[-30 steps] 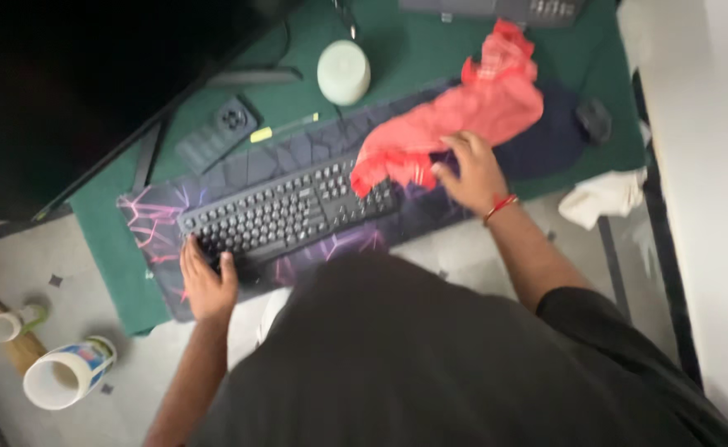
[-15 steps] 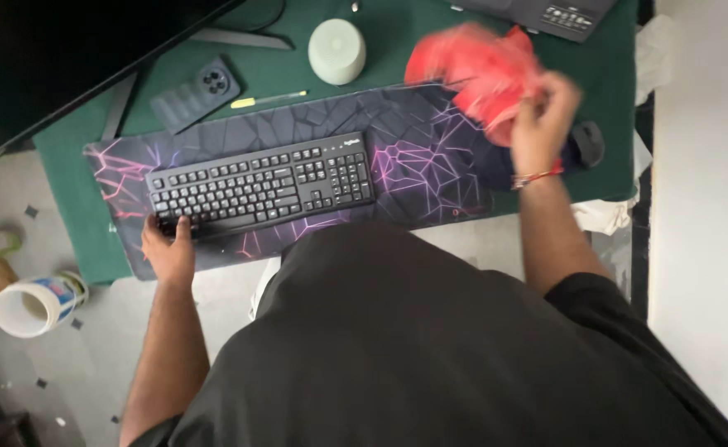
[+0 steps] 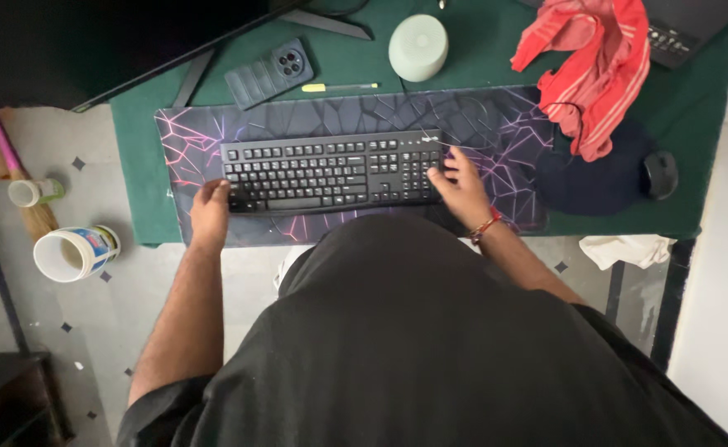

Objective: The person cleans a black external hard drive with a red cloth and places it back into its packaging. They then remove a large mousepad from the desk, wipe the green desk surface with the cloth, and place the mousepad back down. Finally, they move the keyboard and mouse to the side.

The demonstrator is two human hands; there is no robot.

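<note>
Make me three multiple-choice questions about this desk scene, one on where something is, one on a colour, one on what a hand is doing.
1. Where does the red cloth lie?
A. on the keyboard
B. at the desk's back right
C. on the floor

2. What colour is the pen?
A. yellow
B. blue
C. black

3. What is the right hand doing?
A. holding the cloth
B. gripping the mouse
C. touching the right end of the keyboard

Answers: B, the cloth lies beyond the desk mat's right end; A, its barrel is yellow; C, the fingers rest against the keyboard's right edge.
</note>
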